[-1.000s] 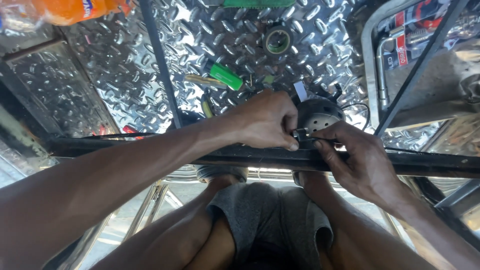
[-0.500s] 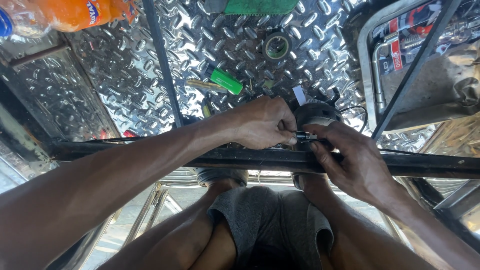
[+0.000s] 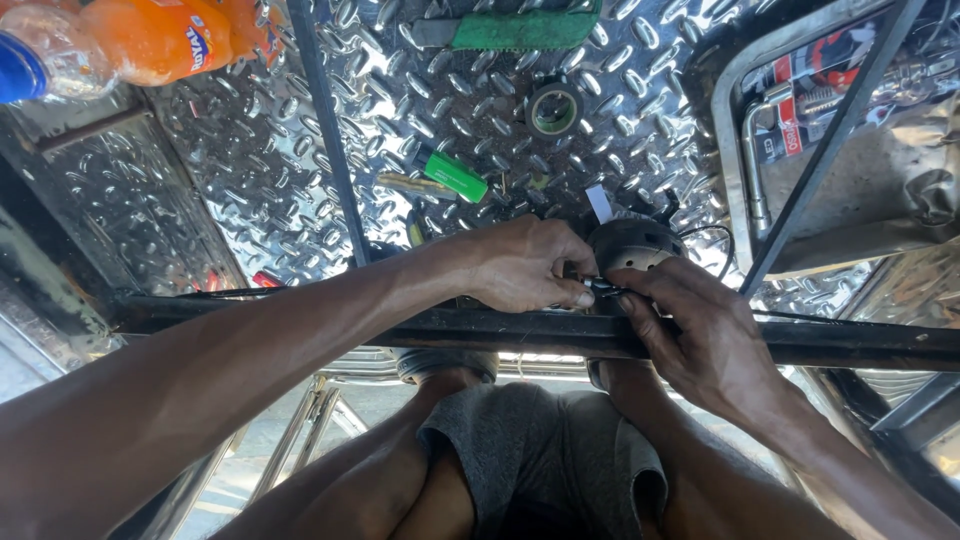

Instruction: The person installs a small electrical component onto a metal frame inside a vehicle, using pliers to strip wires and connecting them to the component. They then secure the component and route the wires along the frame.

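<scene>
My left hand (image 3: 525, 265) and my right hand (image 3: 700, 335) meet just above a black metal bar (image 3: 850, 345). Between their fingertips they pinch a small black wire connector (image 3: 600, 288). Right behind it sits a round dark horn-like part (image 3: 630, 243) with thin wires running off it. Both hands have their fingers closed on the connector; its details are hidden by the fingers.
Shiny diamond-plate floor (image 3: 250, 170) carries a green-handled tool (image 3: 450, 178), a roll of tape (image 3: 553, 108), a green flat tool (image 3: 515, 30) and an orange drink bottle (image 3: 130, 40). A chrome-framed compartment (image 3: 745, 150) lies at the right. My knees and grey shorts (image 3: 540, 460) are below.
The view shifted slightly; my hands stay at the same spot, with fingers still working the small connector by the round part.
</scene>
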